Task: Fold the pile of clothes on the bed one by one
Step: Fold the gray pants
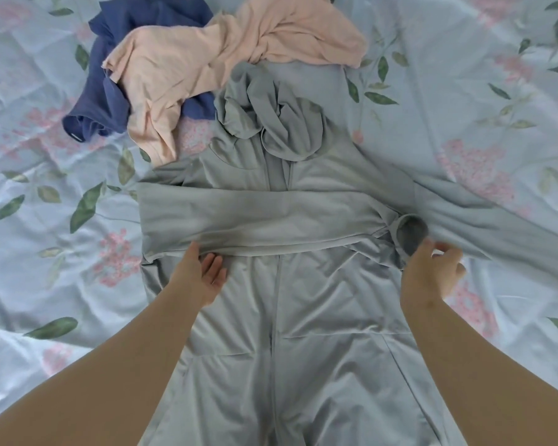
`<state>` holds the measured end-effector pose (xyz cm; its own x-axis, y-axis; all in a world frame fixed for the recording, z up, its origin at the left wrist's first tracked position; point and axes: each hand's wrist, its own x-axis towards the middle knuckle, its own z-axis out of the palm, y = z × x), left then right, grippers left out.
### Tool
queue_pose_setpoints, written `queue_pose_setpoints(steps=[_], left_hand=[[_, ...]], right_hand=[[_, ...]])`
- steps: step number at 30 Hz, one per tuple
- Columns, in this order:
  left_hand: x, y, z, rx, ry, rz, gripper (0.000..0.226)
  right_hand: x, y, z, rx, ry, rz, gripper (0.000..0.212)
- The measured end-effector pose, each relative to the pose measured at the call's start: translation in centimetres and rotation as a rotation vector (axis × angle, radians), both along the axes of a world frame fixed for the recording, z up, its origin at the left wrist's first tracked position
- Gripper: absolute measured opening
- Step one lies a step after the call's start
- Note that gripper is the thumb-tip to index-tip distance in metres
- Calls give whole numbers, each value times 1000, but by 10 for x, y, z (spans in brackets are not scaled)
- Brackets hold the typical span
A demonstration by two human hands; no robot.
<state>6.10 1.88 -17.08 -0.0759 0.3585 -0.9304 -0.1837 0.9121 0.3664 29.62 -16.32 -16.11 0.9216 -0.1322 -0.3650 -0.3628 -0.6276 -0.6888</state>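
A pale grey zip hoodie point(303, 317) lies front up on the bed, hood bunched at the far end. One sleeve point(255, 220) is folded straight across the chest, its cuff point(411, 235) at the right side. My left hand point(200, 273) rests near the lower edge of that sleeve, fingers relaxed, thumb touching the fabric. My right hand point(432, 272) hovers just below the cuff with fingers loosely spread, holding nothing. The other sleeve point(496, 220) stretches out to the right.
A crumpled peach garment point(207, 59) and a dark blue garment point(110, 101) lie in a heap at the far left of the hoodie. The bed is covered by a light blue floral sheet point(45, 220) with wrinkles.
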Motion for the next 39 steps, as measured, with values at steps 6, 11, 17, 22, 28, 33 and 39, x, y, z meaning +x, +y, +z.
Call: queue_pose_setpoints(steps=[6, 11, 17, 22, 28, 33, 39], left_hand=[[0, 13, -7, -5, 25, -29, 15], [-13, 11, -13, 64, 141, -73, 14], [38, -54, -1, 277, 444, -908, 35], [99, -90, -2, 1149, 514, -1728, 42], [118, -78, -26, 866, 468, -2167, 64], [124, -64, -21, 775, 229, -1988, 55], [113, -49, 6, 308, -192, -994, 35]], right_hand=[[2, 1, -12, -386, 41, 482, 25], [23, -8, -4, 158, -86, 181, 27], [33, -40, -9, 55, 252, -128, 11], [50, -32, 1, 518, 345, -483, 15], [82, -26, 2, 830, 415, -702, 17], [86, -24, 12, 727, 91, -542, 24], [10, 1, 33, 367, -107, 664, 19]])
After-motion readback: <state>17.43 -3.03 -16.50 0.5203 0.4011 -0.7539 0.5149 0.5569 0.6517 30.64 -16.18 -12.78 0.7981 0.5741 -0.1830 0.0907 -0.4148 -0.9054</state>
